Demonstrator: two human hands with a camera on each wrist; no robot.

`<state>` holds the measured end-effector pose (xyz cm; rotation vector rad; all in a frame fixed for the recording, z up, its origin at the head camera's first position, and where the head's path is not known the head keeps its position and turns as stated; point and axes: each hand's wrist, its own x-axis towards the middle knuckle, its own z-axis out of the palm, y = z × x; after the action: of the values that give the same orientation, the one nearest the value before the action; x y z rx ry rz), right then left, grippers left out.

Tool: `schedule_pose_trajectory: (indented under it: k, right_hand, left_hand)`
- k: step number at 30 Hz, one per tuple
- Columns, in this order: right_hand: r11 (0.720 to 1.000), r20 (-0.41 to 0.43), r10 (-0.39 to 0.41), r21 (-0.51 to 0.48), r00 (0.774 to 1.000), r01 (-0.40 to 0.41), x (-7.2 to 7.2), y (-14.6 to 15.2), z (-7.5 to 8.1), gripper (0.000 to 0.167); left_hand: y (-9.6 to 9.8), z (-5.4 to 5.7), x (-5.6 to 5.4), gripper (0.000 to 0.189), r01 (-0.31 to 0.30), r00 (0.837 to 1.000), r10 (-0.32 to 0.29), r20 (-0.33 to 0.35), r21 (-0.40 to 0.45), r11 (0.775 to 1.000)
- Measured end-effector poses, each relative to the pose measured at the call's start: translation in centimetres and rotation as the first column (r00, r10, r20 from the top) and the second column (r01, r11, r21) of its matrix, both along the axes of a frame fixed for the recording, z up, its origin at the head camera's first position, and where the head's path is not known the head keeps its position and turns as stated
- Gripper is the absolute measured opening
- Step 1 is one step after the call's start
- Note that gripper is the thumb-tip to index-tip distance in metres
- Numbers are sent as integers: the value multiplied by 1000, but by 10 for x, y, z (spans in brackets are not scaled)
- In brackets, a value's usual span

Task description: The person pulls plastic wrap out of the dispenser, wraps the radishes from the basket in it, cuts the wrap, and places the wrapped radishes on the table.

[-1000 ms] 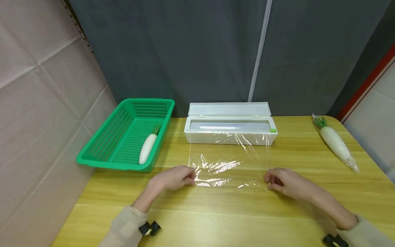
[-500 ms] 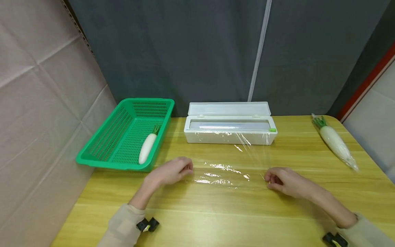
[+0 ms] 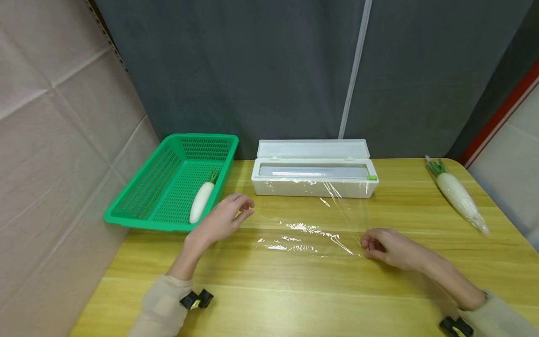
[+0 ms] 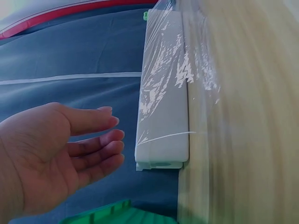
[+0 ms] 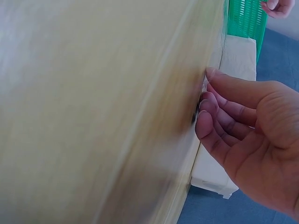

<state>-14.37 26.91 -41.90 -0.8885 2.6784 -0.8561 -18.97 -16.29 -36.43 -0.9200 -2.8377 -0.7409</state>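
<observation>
A sheet of cling film (image 3: 311,229) comes out of the white cling film dispenser (image 3: 316,188) and lies over the table toward me. My right hand (image 3: 385,248) pinches the sheet's near right corner between thumb and fingertips. My left hand (image 3: 223,217) is raised beside the basket's right side, off the film, its fingers loosely bent around nothing. In the left wrist view a gap shows between thumb and fingers of the left hand (image 4: 60,149), with the dispenser (image 4: 163,112) beyond them.
A green basket (image 3: 168,226) on the left holds a white radish (image 3: 202,202). Another radish (image 3: 459,194), wrapped in film, lies at the far right of the table (image 3: 294,299). The dispenser's lid (image 3: 313,149) stands raised against a dark curtain (image 3: 236,70).
My left hand has let go of the film's left corner and moved up and left toward the basket. The film's left side has settled lower. My right hand has stayed put.
</observation>
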Motion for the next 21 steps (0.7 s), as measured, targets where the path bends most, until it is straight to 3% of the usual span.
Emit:
schedule_pose_trajectory:
  k: [10,17,21]
  right_hand:
    - [1000,-16,9,-2,1000,-9,-1,1,-1,14]
    - [1000,2,17,-9,1000,-17,-1,0,0,14]
    - [1000,11,15,-10,1000,-15,-1,0,0,14]
  left_hand:
    - [-20,6,-10,17,-39,996,46,-72,98,994]
    - [-34,5,-16,16,-121,982,143,-122,169,978]
    - [-43,6,-20,16,-171,974,199,-111,218,961]
